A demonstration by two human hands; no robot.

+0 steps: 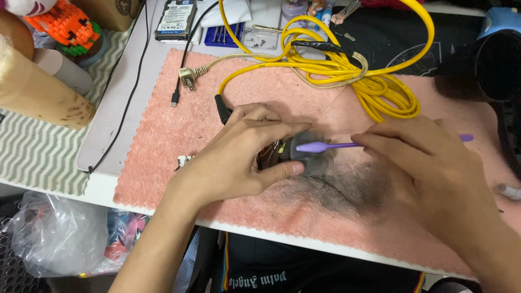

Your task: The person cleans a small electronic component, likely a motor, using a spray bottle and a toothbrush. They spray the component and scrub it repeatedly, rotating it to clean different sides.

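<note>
We pinch the small grey part [308, 157] in our left hand [239, 157], steady over the pink towel [173, 135]. Right hand [429, 163], fingers closed on the purple spudger [320, 146] w/ tip on the part; best keep strokes light & short.

White desk [108, 187] w/ rounded front edge runs across the view, well below the grip. On it a pink towel mat [179, 119], dark-smudged just below-right of the grip. Far left of the grip: grey-green zigzag cloth [38, 157]. Up-left, well apart: pale grey desk pad [122, 81]. Up-right: black cloth [391, 40] at the back edge. Below the desk, down-left: clear plastic bag [54, 233] on dark floor. Light even, soft shadows; no walls or windows in view.
</note>
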